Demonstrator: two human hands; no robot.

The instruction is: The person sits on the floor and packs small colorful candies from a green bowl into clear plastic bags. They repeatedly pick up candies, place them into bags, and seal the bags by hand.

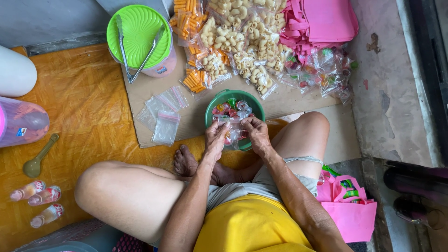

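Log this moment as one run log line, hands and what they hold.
left hand: grips small clear bag | right hand: grips same bag | bag: over green bowl of colourful wrapped candies

Small clear bag (234,128), held over the green bowl between both hands, coloured sweets inside; loose empty zip bags (164,114), clear with pinkish seal strips, scattered on the cardboard left of the bowl; filled clear bags of pale shell snacks (242,42), heaped at top centre; filled clear bags of orange stick snacks (189,23), just left of those, one lower at the heap's edge; filled clear bags of coloured sweets (322,70), at the right of the heap, below a stack of pink bags (322,21); pink bag (350,205) by the right knee; small label (161,70) on the green-lidded jar; small label (21,132) on the pink container at far left.
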